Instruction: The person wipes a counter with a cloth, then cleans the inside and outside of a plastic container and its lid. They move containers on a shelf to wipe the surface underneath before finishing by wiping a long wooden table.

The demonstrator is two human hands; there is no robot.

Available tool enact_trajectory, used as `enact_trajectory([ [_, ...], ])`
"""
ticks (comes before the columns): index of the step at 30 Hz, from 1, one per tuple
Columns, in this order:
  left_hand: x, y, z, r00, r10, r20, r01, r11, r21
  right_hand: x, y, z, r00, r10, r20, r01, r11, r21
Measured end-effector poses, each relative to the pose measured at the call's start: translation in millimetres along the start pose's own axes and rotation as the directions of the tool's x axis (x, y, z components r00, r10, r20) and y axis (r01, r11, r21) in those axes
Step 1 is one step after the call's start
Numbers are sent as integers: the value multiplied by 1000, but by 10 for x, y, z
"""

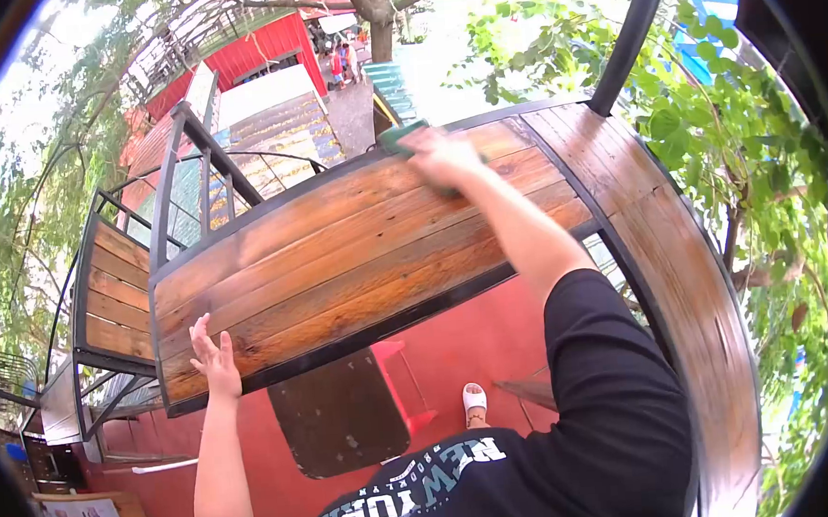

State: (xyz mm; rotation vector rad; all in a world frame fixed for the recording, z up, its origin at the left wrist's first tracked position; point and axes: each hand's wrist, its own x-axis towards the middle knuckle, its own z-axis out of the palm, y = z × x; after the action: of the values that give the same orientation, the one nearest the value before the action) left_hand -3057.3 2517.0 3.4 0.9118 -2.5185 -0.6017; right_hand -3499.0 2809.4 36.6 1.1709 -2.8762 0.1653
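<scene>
My right hand [446, 159] is stretched out to the far edge of a wooden table top [338, 254], closed on a green cloth [401, 138]. The cloth shows on both sides of the hand and lies against the planks. My left hand [215, 359] is raised at the near left corner of the table, fingers spread and holding nothing. The table has reddish-brown planks in a black metal frame. The right hand and cloth are slightly blurred.
A plank counter [690, 270] runs down the right side, with a black post [633, 37] at its far end. Under the near edge stands a dark-seated stool [338, 415] on the red floor [476, 340]. A wood-slatted chair [115, 286] is at left; metal railings stand beyond.
</scene>
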Motion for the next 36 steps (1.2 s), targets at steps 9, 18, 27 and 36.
enact_trajectory([
  [9,29,109,256,968,-22,-249,76,975,208,200,459,52,972,232,-28,-230,971,64],
  [18,57,-16,285,973,-38,-228,96,964,249,-889,381,-72,994,48,-95,-39,995,90],
  [27,83,-61,305,967,-41,-253,96,973,211,-1638,-631,132,963,-244,-115,252,966,53],
  [36,30,-70,289,934,81,-348,10,967,253,-2504,2115,-105,944,328,-43,-330,939,-96],
])
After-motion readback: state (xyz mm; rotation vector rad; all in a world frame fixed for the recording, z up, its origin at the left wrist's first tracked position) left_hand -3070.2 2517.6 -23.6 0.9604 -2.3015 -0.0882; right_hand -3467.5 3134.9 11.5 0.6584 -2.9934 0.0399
